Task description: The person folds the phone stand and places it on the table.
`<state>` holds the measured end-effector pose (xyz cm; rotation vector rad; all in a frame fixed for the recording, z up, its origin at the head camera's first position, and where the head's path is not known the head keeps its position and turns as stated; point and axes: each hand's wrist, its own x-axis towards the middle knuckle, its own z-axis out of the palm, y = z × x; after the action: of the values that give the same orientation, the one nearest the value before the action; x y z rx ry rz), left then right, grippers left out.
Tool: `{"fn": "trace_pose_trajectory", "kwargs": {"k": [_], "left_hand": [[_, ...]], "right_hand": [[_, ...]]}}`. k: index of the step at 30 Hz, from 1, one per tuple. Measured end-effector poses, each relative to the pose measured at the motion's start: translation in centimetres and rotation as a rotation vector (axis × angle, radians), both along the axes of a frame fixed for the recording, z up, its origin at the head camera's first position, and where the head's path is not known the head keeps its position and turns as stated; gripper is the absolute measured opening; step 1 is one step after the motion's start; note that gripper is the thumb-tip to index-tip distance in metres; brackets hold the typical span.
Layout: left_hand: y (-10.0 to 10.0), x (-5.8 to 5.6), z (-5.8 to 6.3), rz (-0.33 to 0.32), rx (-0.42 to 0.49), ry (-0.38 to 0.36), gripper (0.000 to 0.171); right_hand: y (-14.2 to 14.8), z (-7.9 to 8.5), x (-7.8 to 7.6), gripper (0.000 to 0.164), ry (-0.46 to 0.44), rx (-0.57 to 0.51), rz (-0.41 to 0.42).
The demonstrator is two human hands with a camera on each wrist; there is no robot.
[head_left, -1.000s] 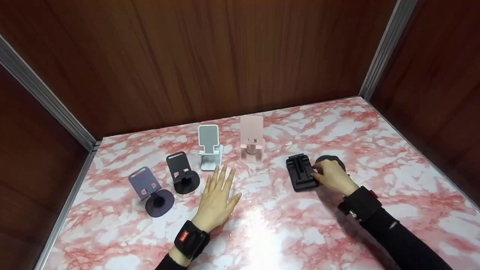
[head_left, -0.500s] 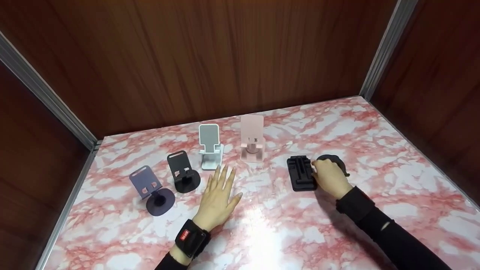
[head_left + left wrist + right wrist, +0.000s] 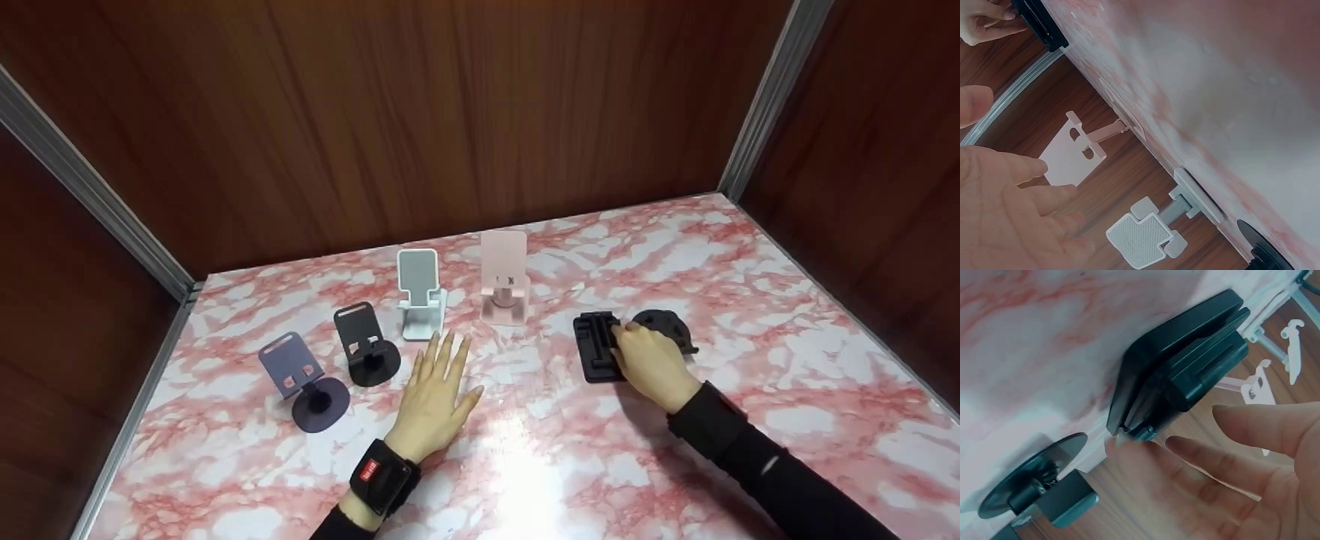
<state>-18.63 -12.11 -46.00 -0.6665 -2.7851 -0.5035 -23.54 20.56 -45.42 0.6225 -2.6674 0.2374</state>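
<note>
My left hand (image 3: 433,409) rests palm-down on the table (image 3: 480,495), fingers spread, holding nothing. Just beyond its fingertips stands a white phone stand (image 3: 418,281) with a grey pad. At right, a black folded phone stand (image 3: 592,349) lies flat, and my right hand (image 3: 652,364) reaches over its right side. The right wrist view shows the fingers of that hand at one end of the folded stand (image 3: 1179,365), one blurred, while the thumb (image 3: 1258,427) stays apart from it. A second black stand with a round base (image 3: 664,326) sits just beyond the right hand, partly covered.
Left of the left hand are a purple phone stand (image 3: 292,364) and a dark grey one (image 3: 360,334), both unfolded on round bases. A pink phone stand (image 3: 503,255) is upright at the back middle. Dark wooden panels (image 3: 450,127) wall the table's back and sides.
The folded black stand has turned slightly and now lies straighter. My right hand has shifted a little left, over its right side, uncovering more of the round-based stand. The left hand stays put.
</note>
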Motion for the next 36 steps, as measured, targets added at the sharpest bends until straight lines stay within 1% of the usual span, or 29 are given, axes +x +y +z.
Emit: {"fn": "trace_pose_trajectory", "kwargs": {"k": [3,6,13,17,21,25,30,36], "left_hand": [[-0.1,-0.1,-0.1,0.002,0.002,-0.009,0.068],[-0.2,-0.2,-0.2,0.007,0.006,-0.013,0.068],[-0.3,-0.9,-0.4,0.022,0.008,-0.043,0.066],[-0.2,-1.4,-0.3,0.030,0.019,-0.042,0.066],[0.1,-2.0,0.0,0.031,0.050,0.005,0.068],[0.5,-2.5,0.3,0.019,0.080,0.048,0.070],[0.7,-3.2,0.8,0.006,0.095,0.038,0.069],[1.0,-4.4,1.3,-0.031,0.153,0.023,0.070]], "right_hand": [[-0.2,-0.1,0.2,0.030,0.038,0.021,0.006],[-0.4,-0.2,0.4,0.036,0.041,0.026,0.016],[-0.5,-0.1,0.8,0.055,-0.033,0.067,0.036],[-0.6,0.0,1.1,0.062,-0.040,0.076,0.064],[-0.7,0.0,1.2,0.063,-0.043,0.040,0.098],[-0.9,0.0,1.4,0.061,-0.058,0.006,0.118],[-1.1,0.1,1.4,0.061,-0.069,-0.024,0.126],[-1.3,0.2,1.5,0.062,-0.076,-0.033,0.120]]}}
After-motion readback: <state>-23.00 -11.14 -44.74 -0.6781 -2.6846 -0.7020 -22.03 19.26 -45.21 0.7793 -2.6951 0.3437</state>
